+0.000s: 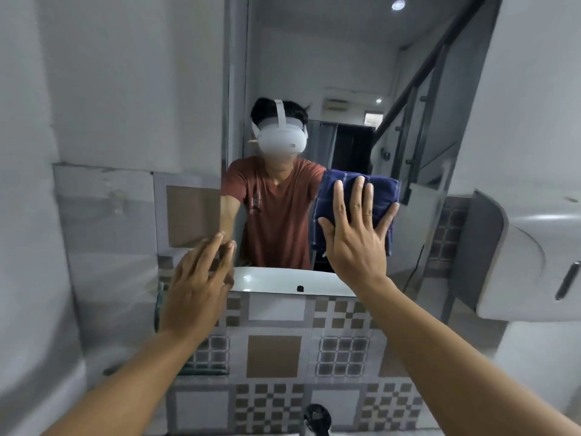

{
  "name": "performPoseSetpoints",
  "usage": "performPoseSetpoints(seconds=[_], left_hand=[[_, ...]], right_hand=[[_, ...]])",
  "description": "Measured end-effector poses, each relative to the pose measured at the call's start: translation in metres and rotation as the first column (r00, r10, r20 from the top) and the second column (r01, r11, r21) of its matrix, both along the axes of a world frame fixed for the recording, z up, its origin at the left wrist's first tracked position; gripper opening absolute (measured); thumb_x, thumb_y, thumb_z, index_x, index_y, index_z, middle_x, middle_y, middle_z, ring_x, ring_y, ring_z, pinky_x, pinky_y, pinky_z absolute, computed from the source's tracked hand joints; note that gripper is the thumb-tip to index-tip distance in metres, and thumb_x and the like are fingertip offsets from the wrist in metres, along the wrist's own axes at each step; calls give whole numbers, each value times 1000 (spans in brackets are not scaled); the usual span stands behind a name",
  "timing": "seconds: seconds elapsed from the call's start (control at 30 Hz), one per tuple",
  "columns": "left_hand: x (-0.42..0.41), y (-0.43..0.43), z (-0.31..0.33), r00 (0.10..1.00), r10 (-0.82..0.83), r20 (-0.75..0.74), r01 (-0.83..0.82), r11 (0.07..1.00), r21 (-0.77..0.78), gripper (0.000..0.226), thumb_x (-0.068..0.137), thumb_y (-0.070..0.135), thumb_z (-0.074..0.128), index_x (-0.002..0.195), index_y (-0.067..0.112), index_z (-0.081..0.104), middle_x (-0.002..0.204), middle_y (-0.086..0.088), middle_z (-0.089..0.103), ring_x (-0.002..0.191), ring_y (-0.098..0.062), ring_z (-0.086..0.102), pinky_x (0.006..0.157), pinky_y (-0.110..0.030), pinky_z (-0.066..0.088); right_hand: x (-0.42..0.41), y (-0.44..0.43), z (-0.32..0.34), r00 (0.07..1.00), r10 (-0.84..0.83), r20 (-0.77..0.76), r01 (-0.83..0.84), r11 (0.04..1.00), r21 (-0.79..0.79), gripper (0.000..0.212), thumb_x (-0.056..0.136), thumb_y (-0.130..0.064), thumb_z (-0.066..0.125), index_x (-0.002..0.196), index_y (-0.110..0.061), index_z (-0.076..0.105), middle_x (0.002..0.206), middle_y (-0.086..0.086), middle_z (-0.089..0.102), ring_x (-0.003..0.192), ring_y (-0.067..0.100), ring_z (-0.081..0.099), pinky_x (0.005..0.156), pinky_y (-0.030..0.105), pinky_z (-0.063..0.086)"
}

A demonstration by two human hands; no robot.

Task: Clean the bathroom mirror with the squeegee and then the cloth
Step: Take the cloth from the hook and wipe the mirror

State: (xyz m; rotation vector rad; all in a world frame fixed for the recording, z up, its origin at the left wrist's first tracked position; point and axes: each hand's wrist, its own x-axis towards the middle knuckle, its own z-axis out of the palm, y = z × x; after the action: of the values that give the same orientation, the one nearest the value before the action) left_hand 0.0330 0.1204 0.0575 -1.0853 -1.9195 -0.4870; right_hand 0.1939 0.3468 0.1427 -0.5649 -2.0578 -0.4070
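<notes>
Head view. My right hand (355, 237) lies flat with fingers spread, palm pressing the blue cloth (355, 196) against the mirror (314, 73). The cloth shows past my fingertips at 12 o'clock and hangs a little beyond the thumb side at 9 o'clock. My left hand (198, 284) is open, fingers loosely together, with the fingertips touching the mirror's left edge near its bottom corner; it holds nothing. Seen from the left hand, the cloth is at 2 o'clock, well apart.

The mirror is a tall pane on a pale wall (110, 89). Below it runs a band of patterned tiles (273, 357) in grey, white and brown. In the glass I see a white basin (283, 278) rim, a person in a red shirt, a stair rail and a ceiling light.

At 3 o'clock, a white dispenser (528, 262) hangs on the wall. At 6 o'clock, a dark tap (317, 418) sits at the frame's bottom edge, blurred. I cannot find the squeegee.
</notes>
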Motion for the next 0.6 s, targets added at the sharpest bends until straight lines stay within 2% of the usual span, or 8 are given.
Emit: performPoseSetpoints(seconds=[0.2,0.3,0.4,0.5,0.6], left_hand=[[-7,-2,-9,999,-2,-48,3,1000,27,62,86,16,76,142,5,52,149,-18,49,134,-39,49,109,-54,43],[-5,-2,-11,999,-3,-44,5,998,59,80,76,18,84,146,4,45,144,-21,54,129,-42,54,105,-57,47],[-4,-4,-16,1000,6,-21,-5,997,73,98,67,21,91,147,7,38,142,-20,57,126,-41,57,104,-53,46],[-3,-4,-20,999,17,-28,-15,996,85,96,65,22,91,147,5,43,140,-20,58,124,-41,59,104,-52,45],[-6,-3,-24,996,43,-79,-38,997,64,79,75,23,85,143,3,49,141,-20,58,128,-41,56,105,-51,44]], right_hand=[[-54,-53,26,996,79,48,-86,986,145,61,107,-44,33,161,-23,15,168,15,15,156,32,9,116,75,0],[-73,-75,36,981,116,157,-153,955,256,59,107,-41,31,162,-27,15,169,13,13,156,32,9,115,74,1],[-81,-86,37,966,136,219,-198,935,293,60,105,-38,36,161,-27,19,168,13,16,156,33,10,115,74,4],[-80,-85,29,941,164,297,-262,907,330,63,101,-33,42,160,-26,23,168,13,17,155,34,11,114,74,4],[-75,-82,20,910,184,372,-326,871,368,64,98,-32,44,159,-23,26,167,13,21,155,34,14,115,74,5]])
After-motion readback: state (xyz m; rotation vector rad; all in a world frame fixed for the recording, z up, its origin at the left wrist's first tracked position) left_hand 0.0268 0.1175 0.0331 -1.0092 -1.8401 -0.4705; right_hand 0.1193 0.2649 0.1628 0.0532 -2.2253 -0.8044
